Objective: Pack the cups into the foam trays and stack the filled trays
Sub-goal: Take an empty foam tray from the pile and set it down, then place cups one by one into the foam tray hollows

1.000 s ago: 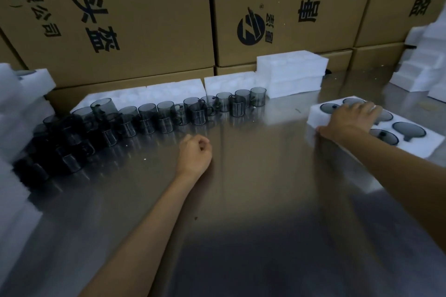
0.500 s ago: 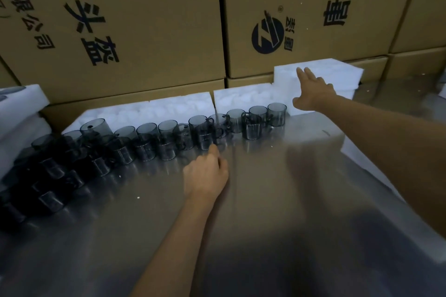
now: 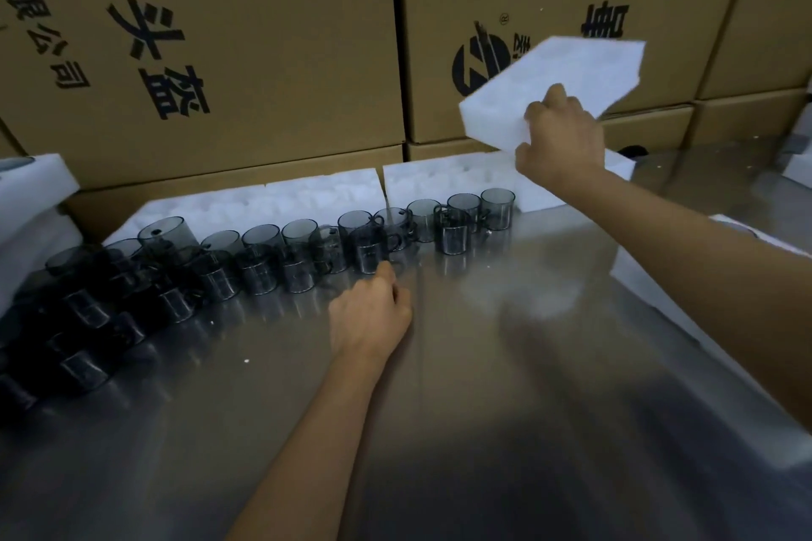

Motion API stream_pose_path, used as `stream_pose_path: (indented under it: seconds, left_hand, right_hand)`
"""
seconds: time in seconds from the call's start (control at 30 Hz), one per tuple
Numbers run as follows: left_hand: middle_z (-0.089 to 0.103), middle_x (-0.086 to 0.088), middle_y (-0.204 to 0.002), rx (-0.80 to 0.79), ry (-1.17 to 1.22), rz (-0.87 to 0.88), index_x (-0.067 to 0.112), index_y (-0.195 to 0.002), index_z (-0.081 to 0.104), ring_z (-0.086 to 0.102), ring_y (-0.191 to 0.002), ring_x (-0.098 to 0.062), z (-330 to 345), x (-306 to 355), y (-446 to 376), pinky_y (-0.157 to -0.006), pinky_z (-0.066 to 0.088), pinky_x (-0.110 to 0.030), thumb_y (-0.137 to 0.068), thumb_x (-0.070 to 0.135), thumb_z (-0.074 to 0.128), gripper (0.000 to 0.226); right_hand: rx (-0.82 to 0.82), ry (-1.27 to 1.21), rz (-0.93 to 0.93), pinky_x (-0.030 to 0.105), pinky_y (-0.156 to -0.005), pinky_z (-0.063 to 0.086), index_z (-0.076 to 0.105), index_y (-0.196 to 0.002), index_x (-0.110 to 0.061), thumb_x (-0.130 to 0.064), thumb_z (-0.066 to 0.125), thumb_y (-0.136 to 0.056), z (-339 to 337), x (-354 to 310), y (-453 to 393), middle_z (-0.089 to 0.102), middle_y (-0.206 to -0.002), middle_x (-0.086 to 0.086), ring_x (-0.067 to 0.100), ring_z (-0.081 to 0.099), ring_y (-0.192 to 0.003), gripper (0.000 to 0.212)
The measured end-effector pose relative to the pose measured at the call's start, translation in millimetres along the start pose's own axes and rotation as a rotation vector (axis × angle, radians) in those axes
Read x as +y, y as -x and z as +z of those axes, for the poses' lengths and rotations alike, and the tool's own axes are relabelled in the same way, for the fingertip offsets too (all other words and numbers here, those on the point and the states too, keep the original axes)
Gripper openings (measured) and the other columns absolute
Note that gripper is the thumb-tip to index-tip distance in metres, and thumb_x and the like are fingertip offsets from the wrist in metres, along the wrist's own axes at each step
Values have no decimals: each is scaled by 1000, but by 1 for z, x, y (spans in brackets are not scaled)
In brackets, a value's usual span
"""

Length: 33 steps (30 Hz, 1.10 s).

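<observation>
We note brown printed cardboard cartons (image 3: 246, 57) stacked behind a reflective steel table (image 3: 505, 387). White foam trays (image 3: 334, 193) lie flat along the table's far edge, beneath the cartons. In front of them stands a row of smoky transparent handled cups (image 3: 307, 250), running leftward into a denser cluster. The right hand (image 3: 560, 136) grips a white rectangular foam tray (image 3: 567, 75) at its near edge, held tilted in the air above the row's right end. The left hand (image 3: 371, 314) rests on the table, fingers loosely curled, empty, fingertips just beside one cup.
</observation>
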<state>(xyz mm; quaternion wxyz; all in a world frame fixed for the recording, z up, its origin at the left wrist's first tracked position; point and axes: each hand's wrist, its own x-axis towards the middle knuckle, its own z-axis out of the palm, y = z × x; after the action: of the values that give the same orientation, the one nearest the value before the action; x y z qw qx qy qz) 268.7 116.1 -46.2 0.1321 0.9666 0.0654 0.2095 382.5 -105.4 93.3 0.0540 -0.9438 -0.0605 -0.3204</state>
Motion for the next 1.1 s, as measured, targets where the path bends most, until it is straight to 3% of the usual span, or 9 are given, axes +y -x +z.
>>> stream_pose_path:
  seconds: [0.23, 0.33, 0.5, 0.57, 0.7, 0.77, 0.87, 1.0, 1.1]
  left_hand:
    - [62, 2, -65, 156, 831, -387, 14, -83, 65, 60, -67, -20, -18, -10, 0, -60, 40, -27, -91, 14, 56, 12]
    - [57, 5, -57, 133, 1138, -464, 12, -84, 66, 51, -52, -6, -31, -15, 15, -53, 38, -25, -94, 12, 54, 16]
    - [64, -7, -84, 38, 1548, -520, 9, -92, 65, 60, -76, -15, -52, -21, 51, -70, 46, -25, -100, 26, 49, 24]
    - [67, -6, -94, -38, 1580, -473, 10, -99, 67, 64, -89, -16, -63, -25, 69, -79, 49, -26, -95, 36, 54, 29]
    - [70, -2, -91, -315, 1509, -369, 15, -100, 67, 68, -85, -16, -88, -46, 95, -68, 54, -24, -85, 37, 67, 27]
    - [72, 0, -84, -304, 1342, -350, 21, -92, 71, 70, -79, -13, -101, -63, 99, -60, 52, -19, -84, 25, 70, 9]
    - [73, 3, -87, -172, 1139, -322, 22, -104, 73, 68, -84, -9, -113, -88, 103, -71, 52, -18, -89, 3, 62, 27]
    - [68, 7, -64, -96, 1222, -288, 24, -69, 74, 63, -62, -3, -124, -103, 116, -54, 48, -16, -91, 1, 55, 38]
    - [67, -1, -64, -93, 1249, -444, 17, -71, 70, 64, -58, -7, -117, -98, 105, -49, 49, -17, -92, 3, 57, 29]
  right_hand:
    - [190, -179, -63, 33, -67, 29, 67, -102, -4, -30, 63, -82, -105, -53, 112, 56, -102, 13, 28, 42, -68, 34]
    - [47, -110, -133, 30, -53, 21, 59, -88, -10, -36, 58, -86, -125, -80, 161, 44, -91, 5, 23, 35, -61, 27]
    - [-170, -97, -178, 33, -53, 20, 44, -80, -15, -34, 54, -91, -126, -115, 209, 37, -90, 2, 28, 53, -69, 24]
    - [-243, -135, -224, 33, -58, 23, 52, -85, -17, -33, 53, -93, -124, -135, 226, 47, -99, 5, 30, 61, -81, 17]
    - [-312, -259, -354, 32, -52, 17, 63, -106, -13, -33, 49, -97, -124, -176, 263, 53, -114, 8, 24, 39, -61, 25]
    - [-301, -347, -409, 32, -58, 24, 65, -102, -12, -41, 46, -98, -124, -192, 275, 59, -113, 9, 23, 39, -61, 35]
    - [-296, -490, -379, 32, -63, 31, 71, -97, -17, -45, 45, -96, -126, -206, 263, 66, -101, 2, 26, 61, -75, 38]
    - [-317, -602, -320, 31, -68, 38, 71, -103, -24, -36, 53, -92, -110, -226, 214, 60, -105, -2, 23, 62, -91, 25]
    - [-394, -656, -335, 35, -81, 46, 63, -122, -22, -25, 53, -90, -84, -254, 175, 57, -119, 0, 24, 57, -108, 34]
